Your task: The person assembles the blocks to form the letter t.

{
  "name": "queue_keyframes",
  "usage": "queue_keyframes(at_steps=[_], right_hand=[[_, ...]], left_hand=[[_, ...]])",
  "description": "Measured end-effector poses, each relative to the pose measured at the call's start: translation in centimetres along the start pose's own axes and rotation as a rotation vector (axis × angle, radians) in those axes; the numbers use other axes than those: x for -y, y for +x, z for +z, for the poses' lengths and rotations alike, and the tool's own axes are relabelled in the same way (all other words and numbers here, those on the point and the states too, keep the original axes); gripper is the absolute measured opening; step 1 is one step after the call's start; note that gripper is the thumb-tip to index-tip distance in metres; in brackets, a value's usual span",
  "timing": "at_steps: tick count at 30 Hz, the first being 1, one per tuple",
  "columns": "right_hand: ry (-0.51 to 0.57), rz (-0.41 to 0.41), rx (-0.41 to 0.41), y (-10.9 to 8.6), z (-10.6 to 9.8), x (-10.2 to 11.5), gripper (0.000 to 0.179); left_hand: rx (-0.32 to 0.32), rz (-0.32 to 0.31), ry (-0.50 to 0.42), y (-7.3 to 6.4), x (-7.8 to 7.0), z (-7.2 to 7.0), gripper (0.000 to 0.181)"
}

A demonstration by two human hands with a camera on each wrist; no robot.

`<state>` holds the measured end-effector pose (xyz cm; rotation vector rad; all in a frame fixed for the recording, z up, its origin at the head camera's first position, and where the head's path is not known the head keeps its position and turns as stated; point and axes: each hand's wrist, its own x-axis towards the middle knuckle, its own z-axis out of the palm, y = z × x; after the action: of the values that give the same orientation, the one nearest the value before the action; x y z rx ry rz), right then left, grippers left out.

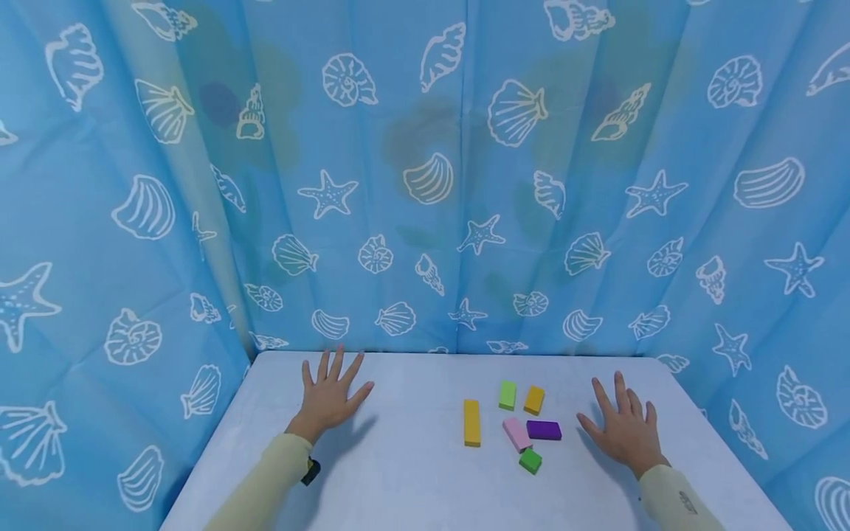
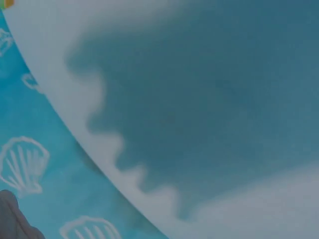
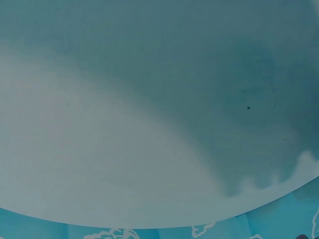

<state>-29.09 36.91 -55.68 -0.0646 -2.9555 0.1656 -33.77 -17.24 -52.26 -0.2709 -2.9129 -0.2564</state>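
My left hand (image 1: 327, 397) is held over the left part of the table, fingers spread and holding nothing. On the other side my right hand (image 1: 626, 431) hovers, also spread, just right of several small blocks. Nearest to it lies a purple block (image 1: 544, 430). A pink block (image 1: 516, 434) touches or almost touches the purple one, with a green block (image 1: 530, 461) at its lower end. Behind them are a light green block (image 1: 508, 395) and a short yellow block (image 1: 534, 400). A long yellow block (image 1: 471, 422) stands apart at the left.
The white table (image 1: 398, 479) carries the blocks. A blue curtain (image 1: 372, 147) with white shells and starfish hangs behind it and along both sides. Shadows of the hands fall on the tabletop in both wrist views.
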Motion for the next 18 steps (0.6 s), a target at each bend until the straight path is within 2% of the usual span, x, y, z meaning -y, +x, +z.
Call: queue_keyframes(at_steps=[7, 13, 18], right_hand=[[-0.018, -0.009, -0.019, 0.0, 0.1, 0.3, 0.088], [-0.03, -0.012, -0.008, -0.2, 0.5, 0.3, 0.086], [-0.021, -0.019, -0.013, -0.4, 0.9, 0.4, 0.086]], left_hand=[[-0.054, 0.093, -0.018, 0.6, -3.6, 0.0, 0.072], [-0.012, 0.159, -0.02, 0.4, -6.0, 0.4, 0.072], [-0.025, 0.198, -0.013, 0.4, -8.0, 1.2, 0.072]])
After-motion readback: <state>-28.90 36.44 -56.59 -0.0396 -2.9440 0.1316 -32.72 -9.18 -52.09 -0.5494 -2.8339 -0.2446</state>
